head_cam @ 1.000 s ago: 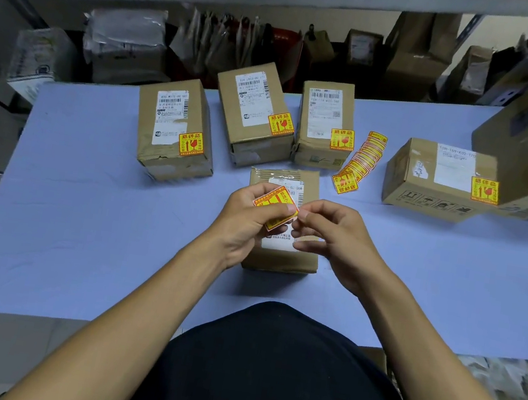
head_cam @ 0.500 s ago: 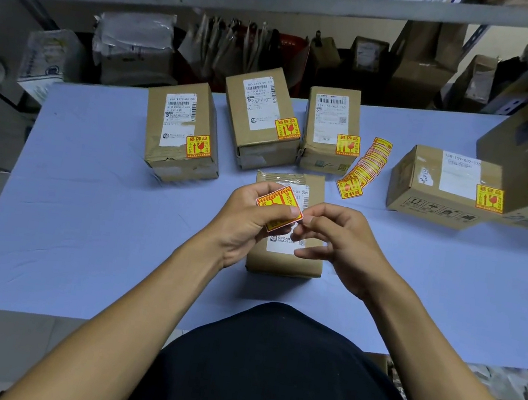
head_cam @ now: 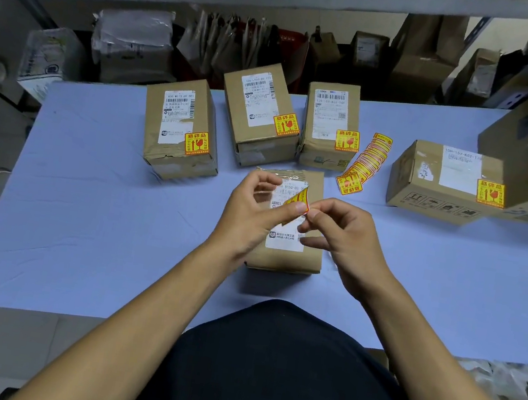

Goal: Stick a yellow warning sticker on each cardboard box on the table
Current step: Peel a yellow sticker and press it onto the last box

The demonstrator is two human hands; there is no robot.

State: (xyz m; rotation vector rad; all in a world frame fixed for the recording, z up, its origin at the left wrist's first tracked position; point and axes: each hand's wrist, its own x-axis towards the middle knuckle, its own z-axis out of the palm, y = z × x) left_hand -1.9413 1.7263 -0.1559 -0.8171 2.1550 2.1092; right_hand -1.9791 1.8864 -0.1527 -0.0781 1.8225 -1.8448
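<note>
Yellow warning sticker (head_cam: 298, 201) curled, pinched in the grip between left hand (head_cam: 254, 212) thumb and right hand (head_cam: 343, 235) fingertips, both clamped on it, above the unstickered cardboard box (head_cam: 284, 257) on the blue counter (head_cam: 83, 207); four stickered boxes (head_cam: 181, 125) and a sticker strip (head_cam: 361, 166) beyond.
</note>
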